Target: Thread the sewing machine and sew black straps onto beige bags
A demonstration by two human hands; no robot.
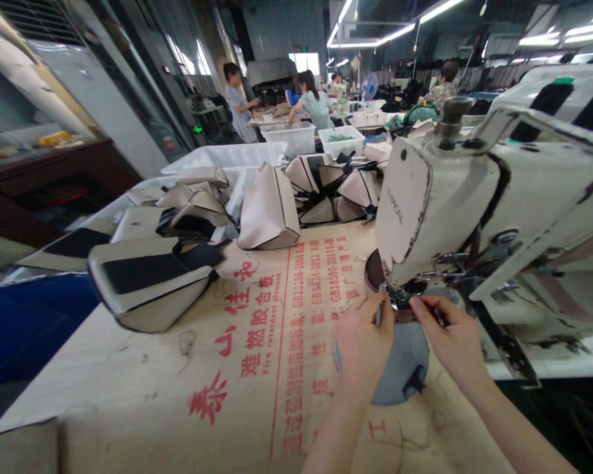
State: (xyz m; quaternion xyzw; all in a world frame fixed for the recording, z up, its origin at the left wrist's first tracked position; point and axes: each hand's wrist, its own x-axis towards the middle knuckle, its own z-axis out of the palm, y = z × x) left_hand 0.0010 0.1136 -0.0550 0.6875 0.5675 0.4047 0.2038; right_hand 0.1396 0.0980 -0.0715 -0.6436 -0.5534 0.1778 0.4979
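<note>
My left hand [366, 336] is closed, fingertips pinched together just left of the needle area of a sewing machine [425, 197] marked "TYPICAL". Opposite it, my right hand [447, 332] is also closed, its thumb and finger pressed together by the presser foot [402, 296]. Whatever sits between the fingers of either hand is too small to make out. Below the hands lies a rounded grey-blue piece [400, 368] on the table, with a small dark patch near its lower edge. A dark brown curved piece [374, 270] shows behind my left fingertips.
Beige pouches with black trim, one near left [153, 283] and one upright [269, 207], rest on the plywood table [217, 408]. More lie in white bins [227, 155] and a pile [336, 187] behind. Dark thread cones [546, 108] stand beyond the machine. People [316, 105] work farther back.
</note>
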